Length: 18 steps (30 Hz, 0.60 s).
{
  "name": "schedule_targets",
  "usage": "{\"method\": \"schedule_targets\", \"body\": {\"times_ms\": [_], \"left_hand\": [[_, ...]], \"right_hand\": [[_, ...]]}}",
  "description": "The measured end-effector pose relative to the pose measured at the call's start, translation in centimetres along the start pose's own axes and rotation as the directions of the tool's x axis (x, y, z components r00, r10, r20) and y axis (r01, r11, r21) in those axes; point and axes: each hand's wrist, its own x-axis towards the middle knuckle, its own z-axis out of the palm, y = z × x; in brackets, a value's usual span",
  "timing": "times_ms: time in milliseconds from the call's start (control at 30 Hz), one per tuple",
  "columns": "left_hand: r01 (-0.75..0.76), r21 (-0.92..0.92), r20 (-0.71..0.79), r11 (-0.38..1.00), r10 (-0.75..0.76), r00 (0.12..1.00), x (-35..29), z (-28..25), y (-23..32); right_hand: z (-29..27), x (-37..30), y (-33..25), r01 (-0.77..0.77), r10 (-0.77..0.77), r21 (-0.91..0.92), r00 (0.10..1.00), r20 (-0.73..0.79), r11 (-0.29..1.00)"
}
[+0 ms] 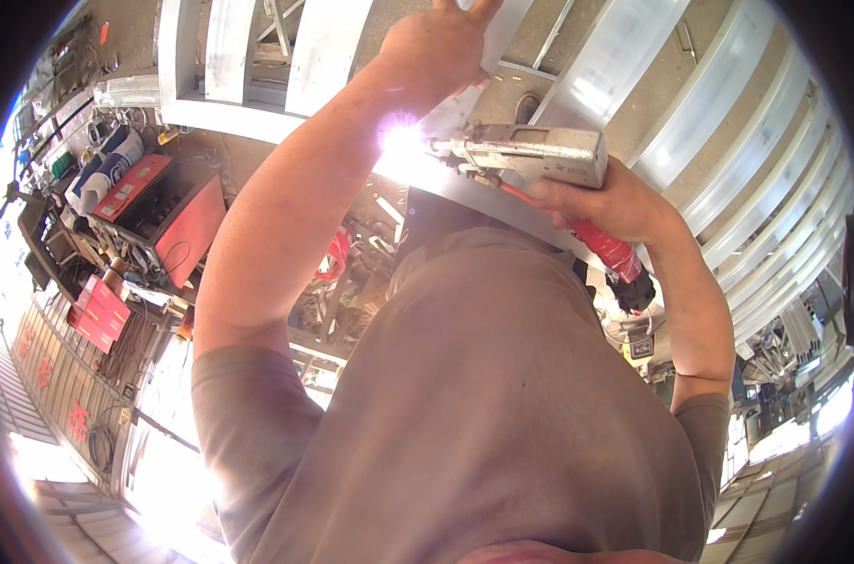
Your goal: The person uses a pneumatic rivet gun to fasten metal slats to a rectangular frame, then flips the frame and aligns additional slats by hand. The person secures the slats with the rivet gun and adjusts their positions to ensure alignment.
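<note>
My right hand (pixel 624 202) is wrapped round a silver welding gun (pixel 540 150) with a boxy body and a red-wrapped lower part. Its nozzle points left, and a dazzling white-violet arc (pixel 403 143) burns at the tip, beside my left forearm. The glare hides the spot being welded on the silver metal frame (pixel 230 117). Beyond the arc, my left hand (pixel 436 56) reaches out over a metal slat (pixel 512 28), seemingly resting on it. Its fingers are spread, with their ends cut off by the picture's upper edge.
Long silver slats (pixel 709 122) run side by side across the right. A red open-topped machine case (pixel 187 221) stands at the left amid clutter and cables. Beneath the frame, a dark shoe (pixel 528 106) shows on the floor. Red cable (pixel 335 254) lies below my left forearm.
</note>
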Motion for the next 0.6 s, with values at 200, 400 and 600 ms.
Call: {"method": "schedule_targets", "body": {"times_ms": [200,400,600], "left_hand": [[-0.169,0.024,-0.083,0.985,0.171,0.982,0.8,2.2,-0.3],[-0.005,-0.121,-0.081,0.993,-0.005,0.997,1.1,4.0,-0.2],[-0.135,0.089,-0.324,0.987,0.157,0.933,1.8,6.0,-0.8]], "right_hand": [[0.1,-0.5,0.0,0.009,-0.008,0.012,0.999,-0.039,1.0],[-0.1,-0.5,0.4,-0.007,0.007,-0.002,0.999,-0.036,1.0],[-0.8,-0.7,0.7,-0.068,0.069,-0.049,0.997,0.03,0.996]]}}
